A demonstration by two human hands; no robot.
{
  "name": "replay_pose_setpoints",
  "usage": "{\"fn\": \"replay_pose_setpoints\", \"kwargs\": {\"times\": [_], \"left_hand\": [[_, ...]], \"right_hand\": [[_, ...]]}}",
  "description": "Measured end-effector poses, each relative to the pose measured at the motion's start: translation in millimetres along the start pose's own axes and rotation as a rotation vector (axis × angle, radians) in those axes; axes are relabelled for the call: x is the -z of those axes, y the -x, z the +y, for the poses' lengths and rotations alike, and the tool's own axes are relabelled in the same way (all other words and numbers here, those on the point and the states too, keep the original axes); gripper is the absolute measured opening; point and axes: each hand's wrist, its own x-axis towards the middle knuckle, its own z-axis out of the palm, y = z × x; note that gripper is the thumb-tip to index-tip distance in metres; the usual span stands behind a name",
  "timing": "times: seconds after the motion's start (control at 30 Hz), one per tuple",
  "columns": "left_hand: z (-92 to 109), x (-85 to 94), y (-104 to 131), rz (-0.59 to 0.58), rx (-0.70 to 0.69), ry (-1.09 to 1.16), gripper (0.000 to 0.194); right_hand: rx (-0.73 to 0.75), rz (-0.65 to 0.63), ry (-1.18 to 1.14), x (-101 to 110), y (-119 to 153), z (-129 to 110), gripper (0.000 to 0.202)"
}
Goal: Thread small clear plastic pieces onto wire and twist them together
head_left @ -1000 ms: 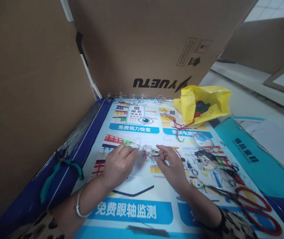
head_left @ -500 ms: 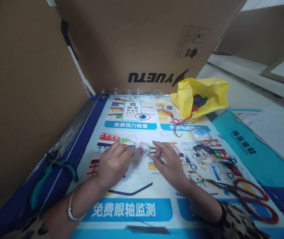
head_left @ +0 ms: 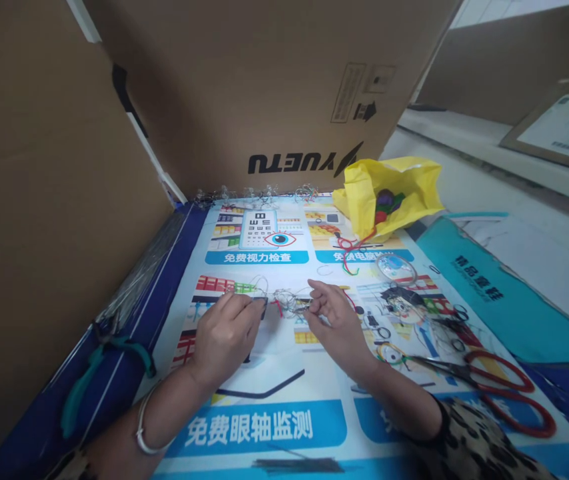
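Note:
A tangle of thin silvery wire (head_left: 287, 301) lies between my two hands over the printed sheet, with a short red piece (head_left: 277, 307) at its left side. My left hand (head_left: 227, 333) is closed, its fingertips pinching the wire at the tangle's left, where a thin loop rises. On the right, my right hand (head_left: 337, 323) has thumb and fingertips around the other end of the wire, its index finger stretched out above. Exactly where the fingertips meet the wire is too small to make out.
Teal-handled pliers (head_left: 107, 353) lie at the left, red-handled scissors (head_left: 504, 387) at the right. Behind stand a yellow bag (head_left: 399, 197) with coloured items and a cardboard wall (head_left: 264, 87). Thin wires (head_left: 297, 465) lie at the front edge, a clear ring-shaped spool (head_left: 396, 269) at the right.
The camera view has shifted slightly, so the background sits a little further left and lower. Both hands keep nearly the same hold; the red piece now tilts more.

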Motion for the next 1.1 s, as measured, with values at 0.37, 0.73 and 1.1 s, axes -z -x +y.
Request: {"fn": "replay_pose_setpoints", "kwargs": {"times": [0.37, 0.73, 1.1], "left_hand": [[2, 1.9, -2, 0.004, 0.006, 0.036, 0.012], [2, 2.9, -1, -0.019, 0.026, 0.062, 0.013], [1, 1.0, -1, -0.015, 0.045, 0.095, 0.013]], "right_hand": [[-0.151, 0.054, 0.005, 1, -4, -6, 0.021], [-0.138, 0.010, -0.011, 3, -6, 1, 0.016], [-0.185, -0.028, -0.021, 10, -7, -2, 0.017]]}}
